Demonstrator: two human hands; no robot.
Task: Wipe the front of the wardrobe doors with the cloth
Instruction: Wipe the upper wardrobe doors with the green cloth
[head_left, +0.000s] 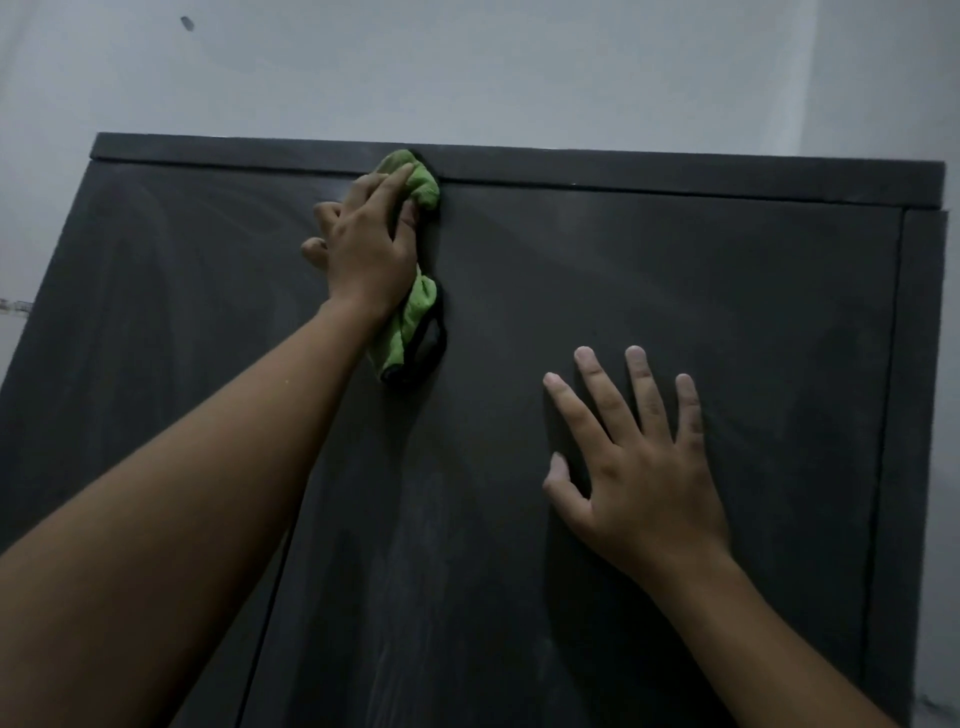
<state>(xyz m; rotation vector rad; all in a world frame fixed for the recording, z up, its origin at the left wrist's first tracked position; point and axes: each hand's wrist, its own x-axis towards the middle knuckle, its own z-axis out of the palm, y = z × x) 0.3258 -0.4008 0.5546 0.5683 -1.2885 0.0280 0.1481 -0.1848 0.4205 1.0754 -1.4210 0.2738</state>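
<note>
My left grip (363, 244) is curling round the cloth (423, 187), whose tail is hanging straight below it. My right grip (639, 467) is lying flat and empty on the wardrobe doors (753, 312), lower right of it.

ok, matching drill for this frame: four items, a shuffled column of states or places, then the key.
Items:
1 left hand
2 right hand
3 cloth
4 wall

States or places:
A pale, above the wardrobe
B green, bunched up
C flat on the wardrobe front, fingers spread
D gripping the cloth near the wardrobe's top edge

Pairs: 1-D; 2-C; 3-B; 4-A
</note>
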